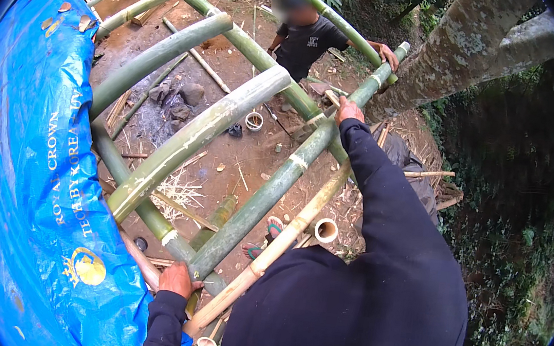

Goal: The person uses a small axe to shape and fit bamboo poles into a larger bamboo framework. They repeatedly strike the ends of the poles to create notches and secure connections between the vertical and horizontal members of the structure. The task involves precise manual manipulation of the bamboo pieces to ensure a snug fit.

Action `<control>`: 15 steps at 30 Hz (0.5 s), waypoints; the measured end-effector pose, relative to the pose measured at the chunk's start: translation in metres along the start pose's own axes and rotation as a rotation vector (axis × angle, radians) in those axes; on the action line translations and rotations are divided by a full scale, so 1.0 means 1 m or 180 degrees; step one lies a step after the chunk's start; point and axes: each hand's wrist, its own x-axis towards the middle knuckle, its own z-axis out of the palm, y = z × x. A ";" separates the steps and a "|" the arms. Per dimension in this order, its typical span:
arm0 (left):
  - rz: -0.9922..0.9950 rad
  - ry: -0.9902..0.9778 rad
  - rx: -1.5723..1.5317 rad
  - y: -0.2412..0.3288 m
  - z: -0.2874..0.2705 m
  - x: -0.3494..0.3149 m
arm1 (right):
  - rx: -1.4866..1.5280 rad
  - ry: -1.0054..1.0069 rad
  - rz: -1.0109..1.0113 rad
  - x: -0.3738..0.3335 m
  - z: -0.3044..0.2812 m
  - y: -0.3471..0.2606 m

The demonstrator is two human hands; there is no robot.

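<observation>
the wearer's right hand [350, 109] is wrapped round the upper part of a thick, smooth green bamboo pole [300, 163], clamped on it; the left hand [177, 279] sits at the near end, thumb against it, but w/ most fingers hidden can't tell if it's gripping or just steadying. the pole lies diagonally, over a long green bamboo rail [253, 53] &, nr the left hand, seemingly over a darker green bamboo rail [156, 217]. a co-worker's hand [387, 56] is at the far end.

to do it well: prob. best to seat the pole firmly on both rails, spread hands for control, mind the thumb btw pole & rail, & match any shift w/ the co-worker, b/c round stock rolls easily.

materials: green poles are round tubes w/ pale node rings; a stout bamboo crosspiece [197, 138] has whitish scuffs. a dry tan bamboo pole [267, 257] runs alongside, slimmer. left, a crinkly blue plastic tarp [13, 211] w/ dry leaves; below, brown earth [258, 157] & stringy pale shavings [179, 190].
</observation>
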 end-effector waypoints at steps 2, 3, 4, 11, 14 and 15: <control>-0.0116 -0.0158 -0.0041 0.002 -0.007 0.002 | 0.0060 -0.0030 0.0605 0.013 0.014 0.002; -0.0125 -0.0139 -0.0126 0.001 -0.005 0.002 | 0.0196 0.0034 0.0784 0.011 0.018 0.002; -0.0118 -0.0119 -0.0195 -0.003 0.001 0.000 | 0.0260 0.0074 0.1020 0.012 0.020 0.002; -0.0001 -0.0132 -0.0270 -0.004 0.002 0.003 | 0.0719 0.0220 0.1536 0.023 0.035 0.016; -0.0025 -0.0124 -0.0299 -0.003 0.004 0.004 | 0.0685 0.0056 0.1573 0.023 0.028 0.015; -0.0040 -0.0134 -0.0297 -0.001 0.002 0.003 | 0.0651 -0.0006 0.1649 0.022 0.023 0.009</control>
